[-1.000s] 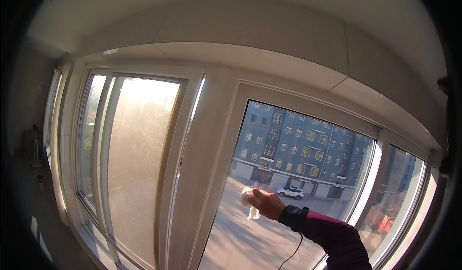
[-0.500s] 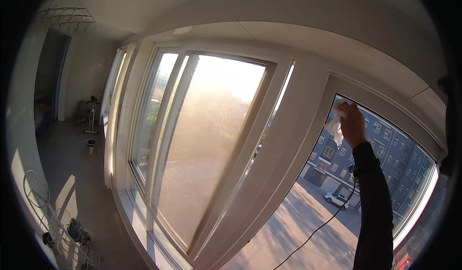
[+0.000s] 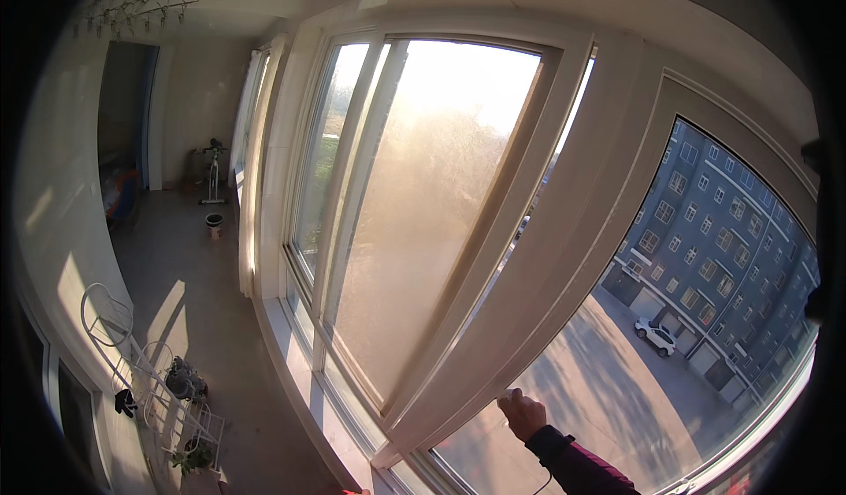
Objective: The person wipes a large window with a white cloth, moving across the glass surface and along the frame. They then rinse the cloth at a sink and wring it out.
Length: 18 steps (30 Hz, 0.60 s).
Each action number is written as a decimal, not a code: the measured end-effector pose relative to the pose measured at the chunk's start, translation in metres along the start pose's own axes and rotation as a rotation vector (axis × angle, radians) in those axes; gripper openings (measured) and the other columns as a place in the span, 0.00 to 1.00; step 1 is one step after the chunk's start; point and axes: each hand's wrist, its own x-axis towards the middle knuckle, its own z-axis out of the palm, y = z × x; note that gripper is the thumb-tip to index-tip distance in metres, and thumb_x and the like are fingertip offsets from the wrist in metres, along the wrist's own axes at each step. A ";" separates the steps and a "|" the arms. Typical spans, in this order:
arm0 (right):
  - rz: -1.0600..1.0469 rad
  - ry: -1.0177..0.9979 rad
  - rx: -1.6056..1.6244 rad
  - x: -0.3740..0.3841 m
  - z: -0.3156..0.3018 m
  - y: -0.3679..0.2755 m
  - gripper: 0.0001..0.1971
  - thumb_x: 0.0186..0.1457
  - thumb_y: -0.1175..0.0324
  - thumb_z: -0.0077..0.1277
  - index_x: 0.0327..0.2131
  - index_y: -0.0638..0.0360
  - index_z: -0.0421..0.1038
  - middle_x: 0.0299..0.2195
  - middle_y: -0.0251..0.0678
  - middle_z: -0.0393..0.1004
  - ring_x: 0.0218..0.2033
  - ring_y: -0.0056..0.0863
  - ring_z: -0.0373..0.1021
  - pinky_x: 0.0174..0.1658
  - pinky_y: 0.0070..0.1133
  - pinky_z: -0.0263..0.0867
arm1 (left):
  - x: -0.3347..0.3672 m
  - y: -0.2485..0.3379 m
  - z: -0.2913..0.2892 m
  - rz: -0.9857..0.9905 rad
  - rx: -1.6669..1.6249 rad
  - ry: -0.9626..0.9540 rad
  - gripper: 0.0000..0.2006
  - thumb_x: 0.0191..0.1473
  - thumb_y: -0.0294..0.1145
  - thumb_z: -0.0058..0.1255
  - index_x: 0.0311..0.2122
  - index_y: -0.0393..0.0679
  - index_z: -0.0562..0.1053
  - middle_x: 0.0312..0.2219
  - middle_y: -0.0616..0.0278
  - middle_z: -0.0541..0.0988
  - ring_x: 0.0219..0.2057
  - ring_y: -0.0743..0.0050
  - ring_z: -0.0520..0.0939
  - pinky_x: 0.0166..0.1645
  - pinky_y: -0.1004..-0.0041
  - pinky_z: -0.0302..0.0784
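My right hand [image 3: 522, 412] is pressed against the lower left corner of the clear window pane [image 3: 696, 319], close to the white window frame [image 3: 546, 275]. Its fingers are closed on a white cloth [image 3: 508, 396], of which only a small bit shows above the knuckles. A dark red sleeve [image 3: 582, 467] with a black cuff runs from the hand to the lower edge, and a thin cable hangs below the wrist. My left hand is out of the picture.
A dusty, sunlit pane [image 3: 423, 204] fills the sash to the left. A white sill [image 3: 300, 363] runs below it. A white wire plant stand [image 3: 150, 380] with small pots stands at lower left. Far back are an exercise bike [image 3: 211, 173] and a bucket [image 3: 213, 224].
My right hand has gone from high on the clear pane down to its lower left corner. The view has swung further left, showing more of the room.
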 end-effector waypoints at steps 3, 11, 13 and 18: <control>0.017 -0.016 0.036 -0.002 -0.004 0.005 0.08 0.61 0.68 0.51 0.44 0.51 0.73 0.36 0.42 0.70 0.27 0.38 0.77 0.22 0.36 0.74 | -0.011 0.016 -0.035 -0.050 -0.118 -0.057 0.14 0.59 0.40 0.55 0.48 0.48 0.81 0.42 0.45 0.85 0.41 0.41 0.87 0.45 0.52 0.84; 0.067 0.466 -0.208 0.022 -0.267 0.152 0.11 0.60 0.74 0.53 0.46 0.49 0.76 0.40 0.44 0.72 0.36 0.46 0.79 0.33 0.39 0.76 | -0.012 0.026 -0.072 0.015 -0.335 -0.109 0.30 0.41 0.52 0.72 0.47 0.43 0.80 0.47 0.37 0.81 0.51 0.39 0.83 0.55 0.53 0.81; 0.124 0.625 -0.338 0.025 -0.342 0.199 0.15 0.57 0.79 0.57 0.47 0.54 0.73 0.40 0.45 0.72 0.37 0.50 0.79 0.39 0.41 0.78 | -0.009 0.024 -0.058 -0.044 -0.267 -0.146 0.29 0.42 0.51 0.72 0.46 0.43 0.80 0.45 0.37 0.82 0.49 0.39 0.84 0.54 0.53 0.81; 0.293 0.861 -0.554 0.014 -0.466 0.290 0.20 0.58 0.75 0.64 0.53 0.50 0.75 0.45 0.41 0.78 0.47 0.43 0.78 0.51 0.35 0.76 | -0.010 0.019 -0.044 -0.109 -0.182 -0.298 0.31 0.49 0.50 0.69 0.59 0.60 0.75 0.56 0.46 0.75 0.56 0.42 0.82 0.59 0.51 0.78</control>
